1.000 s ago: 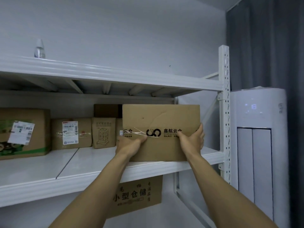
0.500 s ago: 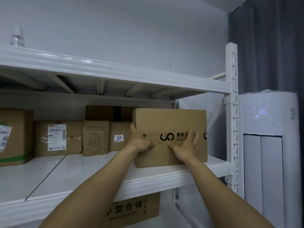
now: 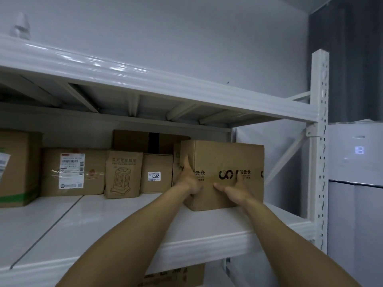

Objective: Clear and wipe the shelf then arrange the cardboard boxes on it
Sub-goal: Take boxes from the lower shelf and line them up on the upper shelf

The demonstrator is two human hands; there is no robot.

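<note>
Evidently pushing — left hand [image 3: 189, 180] and right hand [image 3: 236, 188] flat, released, against the printed box [image 3: 226, 160]; shelf [image 3: 124, 222] right end — seating it rearward.

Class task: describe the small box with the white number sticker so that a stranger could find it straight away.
Start at the white shelf and its row of cardboard boxes along the back. The small box stands between the box printed with a tower drawing and the large box under both hands. Only it carries a small white sticker reading 632.
</note>
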